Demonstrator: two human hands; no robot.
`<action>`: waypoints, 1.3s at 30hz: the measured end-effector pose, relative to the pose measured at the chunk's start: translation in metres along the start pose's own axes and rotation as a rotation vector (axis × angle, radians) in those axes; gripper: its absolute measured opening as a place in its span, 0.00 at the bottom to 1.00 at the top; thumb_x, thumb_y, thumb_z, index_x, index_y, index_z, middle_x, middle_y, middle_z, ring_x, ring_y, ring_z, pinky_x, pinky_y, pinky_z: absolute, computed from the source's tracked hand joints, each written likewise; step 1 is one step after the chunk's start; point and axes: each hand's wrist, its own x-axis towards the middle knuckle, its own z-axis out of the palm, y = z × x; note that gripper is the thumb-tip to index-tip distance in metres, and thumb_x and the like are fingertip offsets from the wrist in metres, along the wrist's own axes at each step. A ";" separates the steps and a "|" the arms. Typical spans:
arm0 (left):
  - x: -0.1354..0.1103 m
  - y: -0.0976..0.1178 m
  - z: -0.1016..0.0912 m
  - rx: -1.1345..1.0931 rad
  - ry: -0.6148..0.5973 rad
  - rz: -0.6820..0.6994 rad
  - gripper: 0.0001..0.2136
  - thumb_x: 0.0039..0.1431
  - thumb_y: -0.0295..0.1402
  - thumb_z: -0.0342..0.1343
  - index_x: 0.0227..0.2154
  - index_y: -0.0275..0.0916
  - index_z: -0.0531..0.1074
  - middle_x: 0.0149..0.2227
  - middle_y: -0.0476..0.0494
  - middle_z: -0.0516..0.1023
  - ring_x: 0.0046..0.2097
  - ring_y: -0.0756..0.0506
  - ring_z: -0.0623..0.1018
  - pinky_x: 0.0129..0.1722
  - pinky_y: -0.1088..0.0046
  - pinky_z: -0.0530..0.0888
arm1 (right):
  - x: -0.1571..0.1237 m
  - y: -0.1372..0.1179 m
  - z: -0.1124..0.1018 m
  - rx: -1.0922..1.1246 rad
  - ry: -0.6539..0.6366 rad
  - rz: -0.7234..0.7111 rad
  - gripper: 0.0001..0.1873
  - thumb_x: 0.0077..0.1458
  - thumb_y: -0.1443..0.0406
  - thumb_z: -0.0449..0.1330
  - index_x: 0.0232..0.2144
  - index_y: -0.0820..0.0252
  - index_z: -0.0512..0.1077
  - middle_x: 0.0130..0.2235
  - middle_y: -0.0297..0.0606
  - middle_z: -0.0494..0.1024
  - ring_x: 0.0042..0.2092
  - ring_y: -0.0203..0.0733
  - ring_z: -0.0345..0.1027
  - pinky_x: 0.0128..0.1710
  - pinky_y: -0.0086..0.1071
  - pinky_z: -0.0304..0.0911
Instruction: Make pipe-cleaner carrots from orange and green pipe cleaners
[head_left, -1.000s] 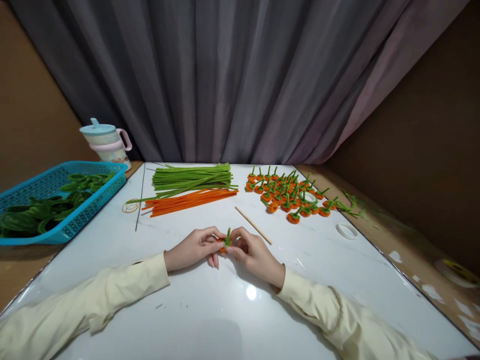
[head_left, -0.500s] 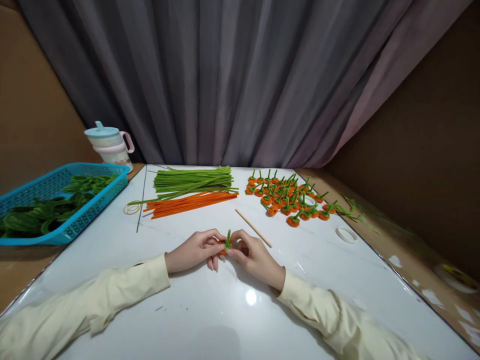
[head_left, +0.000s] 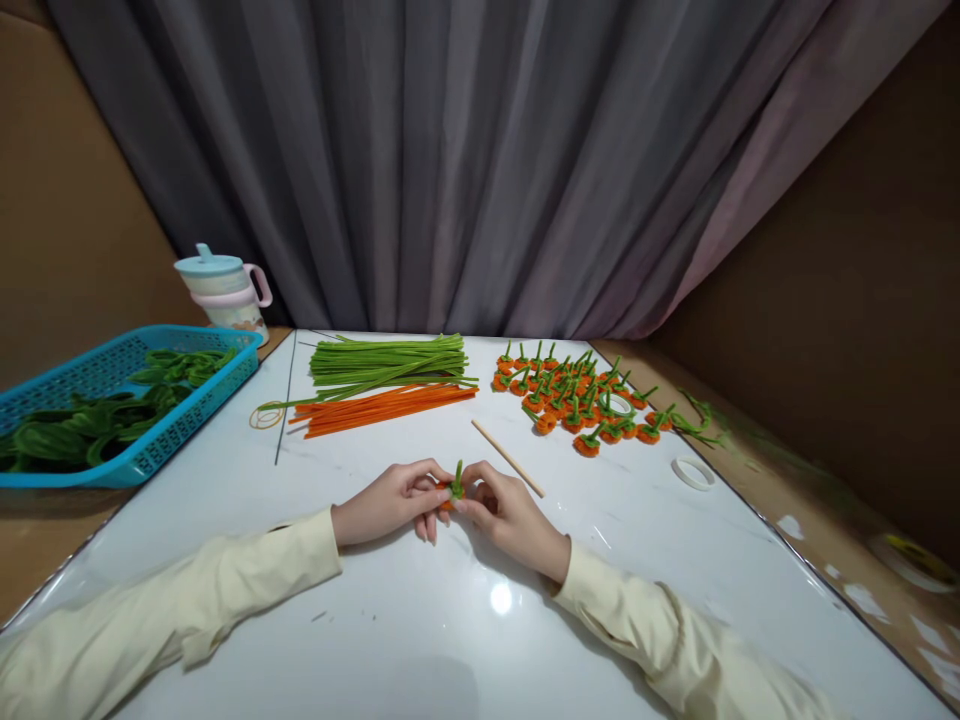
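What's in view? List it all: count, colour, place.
Curtain: one, grey, back
Walls: two, brown, sides
Table: one, white, centre
Cup: one, blue, pink, far left
Basket: one, blue, left
Leaves: many, green, in basket
Green stems: many, table's back
Orange stems: many, nearer
Bands: count unclear, tan, left
Wires: some, black, left
Stick: one, tan, centre
Small pieces: many, orange and green, right
White rings: two, right
Roll: one, yellowish, far right
Scraps: several, white, far right
Held piece: one, orange and green, centre
Sleeves: two, cream, foreground
Left hand: one, grip on held piece
Right hand: one, likewise
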 end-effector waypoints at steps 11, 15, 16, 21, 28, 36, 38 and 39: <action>0.001 0.000 0.000 0.004 0.001 -0.001 0.16 0.55 0.44 0.54 0.35 0.35 0.63 0.25 0.49 0.73 0.23 0.51 0.75 0.23 0.76 0.72 | 0.000 0.001 0.000 0.019 -0.007 0.011 0.07 0.56 0.63 0.55 0.35 0.60 0.62 0.21 0.28 0.65 0.22 0.32 0.55 0.23 0.24 0.51; 0.000 0.001 0.000 0.009 -0.002 -0.006 0.16 0.55 0.44 0.54 0.35 0.35 0.63 0.25 0.49 0.73 0.23 0.51 0.75 0.23 0.76 0.72 | 0.000 0.001 0.000 0.009 0.001 0.006 0.07 0.56 0.63 0.55 0.35 0.60 0.62 0.21 0.27 0.65 0.22 0.32 0.55 0.23 0.24 0.51; 0.000 0.001 0.000 0.009 -0.003 -0.006 0.16 0.55 0.44 0.54 0.35 0.35 0.63 0.25 0.49 0.73 0.23 0.51 0.75 0.23 0.76 0.71 | 0.000 0.001 0.000 0.008 0.002 0.004 0.07 0.56 0.63 0.55 0.35 0.60 0.62 0.21 0.27 0.64 0.22 0.32 0.55 0.23 0.24 0.51; 0.000 0.001 0.000 0.013 -0.003 0.000 0.15 0.55 0.44 0.54 0.35 0.35 0.63 0.25 0.49 0.73 0.23 0.51 0.75 0.23 0.76 0.72 | 0.000 0.000 0.001 0.006 -0.002 0.004 0.07 0.56 0.63 0.55 0.35 0.60 0.62 0.21 0.27 0.65 0.22 0.32 0.55 0.23 0.25 0.52; 0.000 0.001 0.000 0.001 -0.004 -0.003 0.16 0.55 0.44 0.54 0.35 0.35 0.63 0.24 0.50 0.73 0.23 0.51 0.75 0.23 0.76 0.72 | 0.000 0.001 0.000 -0.009 -0.001 0.006 0.08 0.56 0.62 0.55 0.35 0.60 0.62 0.21 0.28 0.65 0.22 0.32 0.55 0.23 0.24 0.51; 0.000 0.000 0.000 0.009 -0.007 0.000 0.15 0.55 0.43 0.54 0.35 0.35 0.64 0.25 0.50 0.73 0.23 0.51 0.75 0.23 0.76 0.72 | 0.000 0.001 0.000 -0.010 -0.007 -0.001 0.07 0.57 0.62 0.55 0.35 0.60 0.62 0.21 0.28 0.64 0.22 0.32 0.55 0.22 0.24 0.51; 0.000 0.000 0.000 0.008 -0.006 0.000 0.15 0.55 0.43 0.54 0.35 0.35 0.63 0.25 0.49 0.73 0.23 0.51 0.75 0.23 0.76 0.72 | 0.000 0.001 0.000 -0.010 -0.007 0.001 0.08 0.57 0.62 0.55 0.35 0.60 0.62 0.21 0.28 0.64 0.22 0.32 0.55 0.22 0.24 0.51; 0.000 0.000 0.000 0.009 -0.005 0.002 0.15 0.56 0.43 0.54 0.35 0.35 0.63 0.25 0.49 0.73 0.23 0.51 0.75 0.23 0.76 0.72 | 0.000 0.001 0.000 -0.010 -0.005 0.001 0.08 0.57 0.61 0.55 0.35 0.60 0.62 0.21 0.28 0.64 0.22 0.32 0.55 0.22 0.24 0.51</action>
